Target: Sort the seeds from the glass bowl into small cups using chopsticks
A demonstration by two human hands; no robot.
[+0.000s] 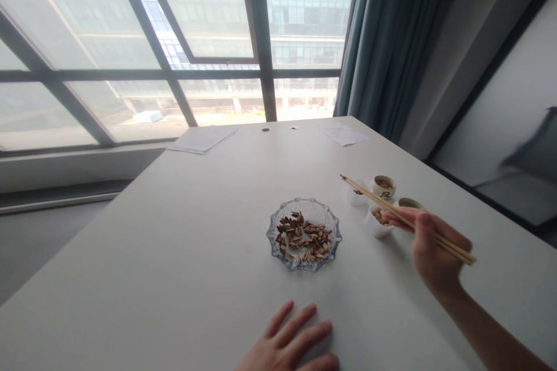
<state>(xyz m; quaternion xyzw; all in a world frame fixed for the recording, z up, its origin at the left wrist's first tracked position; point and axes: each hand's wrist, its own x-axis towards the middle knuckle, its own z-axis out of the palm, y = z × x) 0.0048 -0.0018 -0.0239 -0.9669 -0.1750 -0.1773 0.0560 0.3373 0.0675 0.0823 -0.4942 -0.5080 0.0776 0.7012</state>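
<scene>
One pair of chopsticks [391, 208] pinched in the right hand [439, 249], above four small cups [375, 227] (that hand partly hides one), one glass dish [304, 266] of brown seeds [319, 239] beside them, left hand [289, 345] spread over the table [195, 243], two lots of paper [202, 139] beyond

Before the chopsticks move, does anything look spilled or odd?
Two minor things. The papers at the white table's far left lie with uneven edges, so they look untidy. A faint mark left of the glass dish stands out on the table; I can't tell what it is. None of the dish's brown pieces looks spilled.
</scene>
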